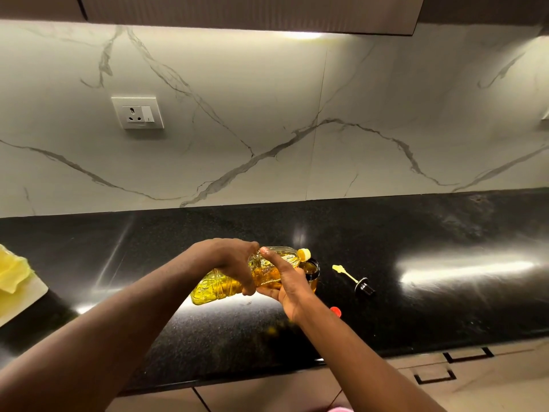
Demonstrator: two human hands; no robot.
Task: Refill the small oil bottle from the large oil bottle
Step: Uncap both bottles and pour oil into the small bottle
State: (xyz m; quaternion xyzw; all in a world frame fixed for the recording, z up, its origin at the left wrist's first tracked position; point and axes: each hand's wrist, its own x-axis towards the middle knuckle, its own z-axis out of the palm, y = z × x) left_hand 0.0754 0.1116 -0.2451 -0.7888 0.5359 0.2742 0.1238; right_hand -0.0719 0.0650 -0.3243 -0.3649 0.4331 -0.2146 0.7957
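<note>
Far left: we note a yellow cloth lying on a white board at the edge of the black desk. On the marble wall above, a white socket.

Centre: the large oil bottle is held above the desk, tipped nearly flat, with its base to the left and its neck to the right. Yellow oil fills the lower side of its body. The left hand grips the bottle from above, fingers curled down over its middle. The right hand holds it from below near the shoulder, thumb laid across the top.

Right of the hands: the bottle's yellow spout sits at the dark rim of the small oil bottle, which stands upright on the desk just behind the right hand, open at the top. We cannot tell whether oil is running.

Further right, on the desk: a red cap just beside the right wrist. Beyond it a pale pourer with a dark stopper lies on its side, apart from the small bottle.
</note>
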